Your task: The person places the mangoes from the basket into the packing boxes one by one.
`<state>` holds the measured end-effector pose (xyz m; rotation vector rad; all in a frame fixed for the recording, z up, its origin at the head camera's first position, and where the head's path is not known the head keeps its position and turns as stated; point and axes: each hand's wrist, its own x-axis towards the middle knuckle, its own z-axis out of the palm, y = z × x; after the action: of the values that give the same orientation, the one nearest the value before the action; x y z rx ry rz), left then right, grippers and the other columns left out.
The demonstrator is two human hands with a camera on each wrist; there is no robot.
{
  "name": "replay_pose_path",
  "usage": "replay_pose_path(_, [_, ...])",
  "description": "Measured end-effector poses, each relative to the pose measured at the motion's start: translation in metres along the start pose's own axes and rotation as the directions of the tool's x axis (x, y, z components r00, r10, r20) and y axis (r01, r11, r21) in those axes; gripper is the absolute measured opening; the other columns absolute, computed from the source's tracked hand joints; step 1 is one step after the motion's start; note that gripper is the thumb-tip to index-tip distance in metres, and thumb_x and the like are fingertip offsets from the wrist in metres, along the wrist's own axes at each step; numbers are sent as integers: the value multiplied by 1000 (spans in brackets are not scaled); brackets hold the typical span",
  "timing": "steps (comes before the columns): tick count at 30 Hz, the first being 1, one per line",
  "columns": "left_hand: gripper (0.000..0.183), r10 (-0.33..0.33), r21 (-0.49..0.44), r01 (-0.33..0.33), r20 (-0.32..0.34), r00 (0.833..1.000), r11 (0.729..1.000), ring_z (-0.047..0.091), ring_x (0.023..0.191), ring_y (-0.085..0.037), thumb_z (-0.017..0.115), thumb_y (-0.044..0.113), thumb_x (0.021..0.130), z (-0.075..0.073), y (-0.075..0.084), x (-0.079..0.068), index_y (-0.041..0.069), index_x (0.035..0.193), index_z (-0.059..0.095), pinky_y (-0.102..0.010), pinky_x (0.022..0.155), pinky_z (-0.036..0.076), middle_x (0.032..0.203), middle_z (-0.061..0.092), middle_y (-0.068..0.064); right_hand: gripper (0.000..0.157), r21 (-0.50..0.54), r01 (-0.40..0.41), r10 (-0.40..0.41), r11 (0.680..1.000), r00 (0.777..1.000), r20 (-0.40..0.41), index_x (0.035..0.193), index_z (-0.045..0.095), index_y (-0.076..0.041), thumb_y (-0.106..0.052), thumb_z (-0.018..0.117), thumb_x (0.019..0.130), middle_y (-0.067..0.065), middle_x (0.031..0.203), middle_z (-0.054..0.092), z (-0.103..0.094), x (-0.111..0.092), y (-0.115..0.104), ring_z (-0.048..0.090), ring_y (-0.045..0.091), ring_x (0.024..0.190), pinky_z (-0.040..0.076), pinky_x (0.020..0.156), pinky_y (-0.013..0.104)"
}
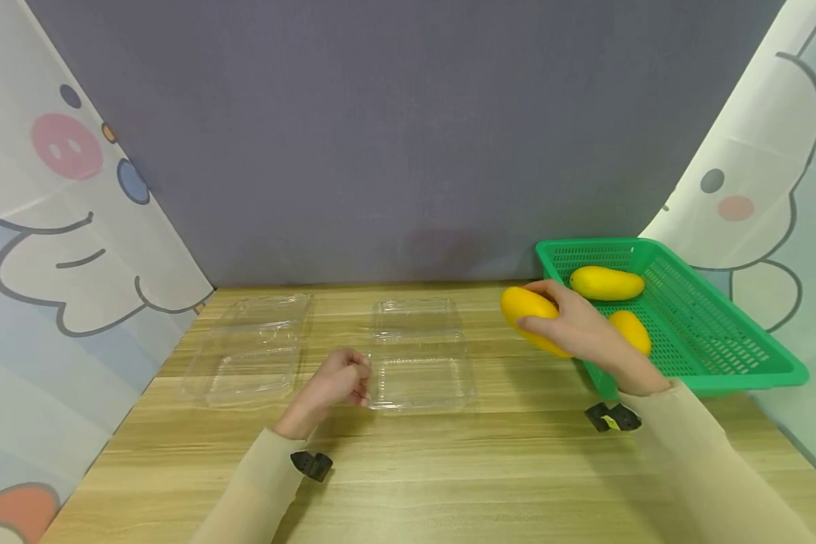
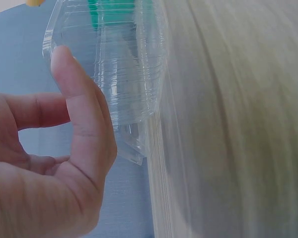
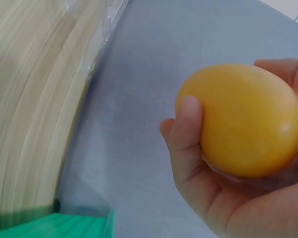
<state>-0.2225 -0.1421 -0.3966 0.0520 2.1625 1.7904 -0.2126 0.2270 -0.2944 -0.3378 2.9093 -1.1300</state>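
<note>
My right hand grips a yellow mango and holds it above the table, left of the green basket. The right wrist view shows fingers and thumb wrapped round the mango. At the near left corner of an opened clear plastic clamshell container, my left hand pinches the rim with curled fingers. In the left wrist view a fingertip of the left hand lies against the edge of the container. The far side of that grip is partly hidden.
A second opened clear container lies on the wooden table to the left. The green basket at the right holds another mango and one more mango partly behind my right hand. A grey panel stands behind.
</note>
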Motion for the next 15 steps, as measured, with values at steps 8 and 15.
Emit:
replay_pose_path(8, [23, 9, 3, -9, 10, 1000, 1000, 57, 60, -21, 49, 4, 100, 0, 0, -1, -12, 118, 46, -29, 57, 55, 83, 51, -12, 63, 47, 4, -5, 999, 1000, 10, 147, 44, -7, -38, 66, 97, 16, 130, 56, 7, 1, -2, 56, 30, 102, 47, 84, 40])
replay_pose_path(15, [24, 9, 7, -9, 17, 1000, 1000, 58, 61, -21, 49, 4, 100, -1, 1, -2, -12, 118, 46, -29, 58, 55, 84, 51, -12, 62, 90, 31, -32, 995, 999, 5, 147, 45, -5, -35, 66, 97, 16, 133, 56, 14, 3, -4, 56, 30, 103, 48, 85, 40])
